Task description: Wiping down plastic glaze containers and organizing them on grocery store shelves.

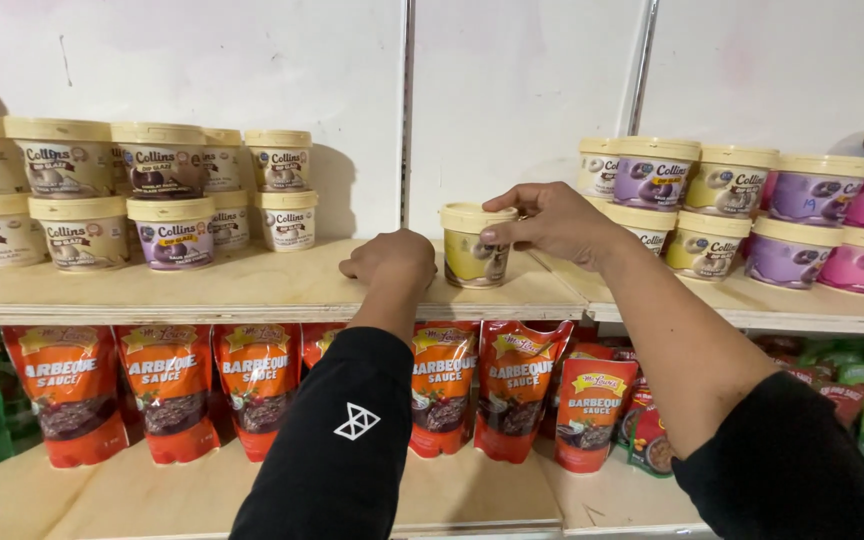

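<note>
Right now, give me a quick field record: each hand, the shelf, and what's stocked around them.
right hand: fingers around a lone yellow tub, which stands upright on the upper shelf
left hand: closed, resting on the upper shelf, holds nothing
left tubs: stacked two high
right tubs: stacked, purple, pink, yellow
lower shelf: red sauce pouches standing in a row

Right hand (552, 220) around yellow tub (472, 248)

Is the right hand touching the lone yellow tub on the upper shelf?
Touching. The head view shows the right hand with its thumb pressed on the side of the yellow tub and its fingers curled over the lid's far edge, no gap visible.
</note>
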